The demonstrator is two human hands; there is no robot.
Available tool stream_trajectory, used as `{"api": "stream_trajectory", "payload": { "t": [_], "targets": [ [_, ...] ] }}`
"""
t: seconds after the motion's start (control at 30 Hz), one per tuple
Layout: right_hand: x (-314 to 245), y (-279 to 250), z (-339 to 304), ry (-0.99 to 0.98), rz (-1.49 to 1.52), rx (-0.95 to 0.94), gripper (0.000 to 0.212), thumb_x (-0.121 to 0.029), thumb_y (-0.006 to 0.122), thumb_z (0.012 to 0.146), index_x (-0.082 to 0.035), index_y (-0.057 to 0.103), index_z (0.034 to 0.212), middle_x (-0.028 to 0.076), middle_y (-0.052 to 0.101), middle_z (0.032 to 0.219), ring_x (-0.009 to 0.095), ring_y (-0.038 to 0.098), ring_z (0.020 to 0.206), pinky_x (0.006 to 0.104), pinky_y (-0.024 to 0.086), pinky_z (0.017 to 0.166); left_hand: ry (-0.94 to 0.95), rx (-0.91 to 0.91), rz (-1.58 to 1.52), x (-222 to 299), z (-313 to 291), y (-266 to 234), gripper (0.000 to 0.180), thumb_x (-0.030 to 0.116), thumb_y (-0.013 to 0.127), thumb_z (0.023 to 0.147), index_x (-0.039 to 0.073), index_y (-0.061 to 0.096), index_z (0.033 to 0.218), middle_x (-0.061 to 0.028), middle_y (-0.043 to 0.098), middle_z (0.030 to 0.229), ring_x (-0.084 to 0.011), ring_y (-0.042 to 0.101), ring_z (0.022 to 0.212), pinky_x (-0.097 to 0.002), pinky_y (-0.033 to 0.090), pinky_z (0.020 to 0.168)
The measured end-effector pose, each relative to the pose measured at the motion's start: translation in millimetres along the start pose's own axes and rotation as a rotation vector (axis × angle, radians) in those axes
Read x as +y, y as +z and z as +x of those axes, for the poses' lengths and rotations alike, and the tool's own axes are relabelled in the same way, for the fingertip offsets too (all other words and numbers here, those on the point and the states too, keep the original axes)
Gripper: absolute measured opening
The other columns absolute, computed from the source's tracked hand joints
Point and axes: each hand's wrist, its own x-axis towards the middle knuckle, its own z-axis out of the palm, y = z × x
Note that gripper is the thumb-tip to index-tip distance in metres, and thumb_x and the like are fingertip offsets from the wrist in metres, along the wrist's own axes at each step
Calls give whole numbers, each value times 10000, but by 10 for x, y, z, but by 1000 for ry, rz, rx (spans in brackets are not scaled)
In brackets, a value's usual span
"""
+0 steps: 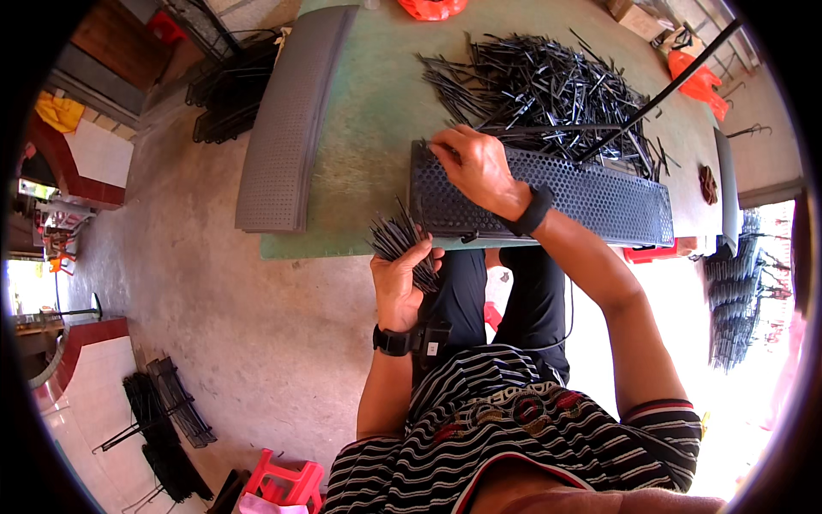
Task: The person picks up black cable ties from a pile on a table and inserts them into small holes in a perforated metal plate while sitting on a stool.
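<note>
My left hand [399, 278] is closed around a bundle of thin black strips [396, 236], just off the table's front edge and beside the panel's left end. The strips fan out above the fingers. My right hand [481, 170] reaches over the upper left corner of a long black perforated panel [565, 190], with thumb and fingertips pinched together there. Whatever is between those fingertips is too small to make out. The panel lies along the near edge of the table. Behind it spreads a large loose pile of similar black strips [548, 90].
A stack of grey perforated sheets [291, 128] lies on the left of the green table [368, 163]. A dark rod [664, 90] slants over the pile. Red plastic bags [698, 84] sit at the far right. A red stool [287, 480] stands on the floor at lower left.
</note>
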Motion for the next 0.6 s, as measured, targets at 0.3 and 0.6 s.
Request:
{"api": "stream_trajectory", "payload": {
  "t": [0.3,0.6],
  "targets": [
    [-126,-156,-157,554,737,0,119,-15,597,800,57,577,893,104,641,697,143,630,564,245,491,493,-35,-48,75,-76,16,80,215,-47,650,742,-19,606,951,-107,641,811,-232,643,614,-315,537,504],
    [48,-51,-75,78,294,164,96,2,565,808,2,507,885,156,592,724,297,615,649,333,482,560,8,-43,101,-51,18,39,219,-38,653,736,-21,609,950,-89,629,729,-203,623,553,-309,516,467]
  ]
}}
